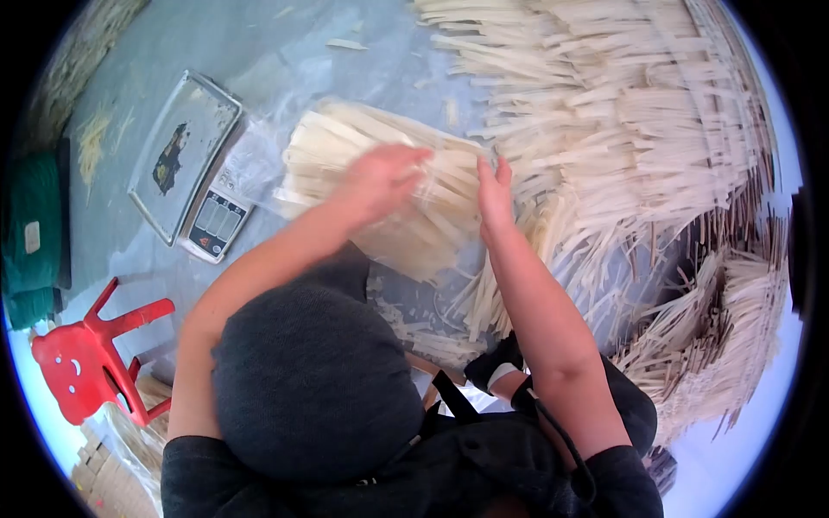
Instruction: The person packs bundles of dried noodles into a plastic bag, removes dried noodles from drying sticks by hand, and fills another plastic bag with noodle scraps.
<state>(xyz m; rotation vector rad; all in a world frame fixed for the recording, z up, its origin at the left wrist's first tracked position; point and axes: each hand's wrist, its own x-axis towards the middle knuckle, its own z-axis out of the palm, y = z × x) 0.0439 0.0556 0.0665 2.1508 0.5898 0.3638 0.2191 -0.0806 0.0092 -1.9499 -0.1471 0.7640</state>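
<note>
A flat bundle of pale, thin strips (337, 142) lies on the grey floor in front of me, in what looks like a clear plastic bag. My left hand (384, 180) is over the middle of the bundle, and motion smears its fingers. At the bundle's right end is my right hand (495, 194), fingers stretched out and thumb apart, its inner side toward the strip ends. Whether the right palm presses on the strips is hard to see.
A digital scale (216, 223) with a stained metal pan is at left, crumpled clear plastic (256, 160) beside it. Large heaps of loose strips (604, 112) spread at right. A red stool (104, 337) lies tipped at lower left, near a green bundle (33, 207).
</note>
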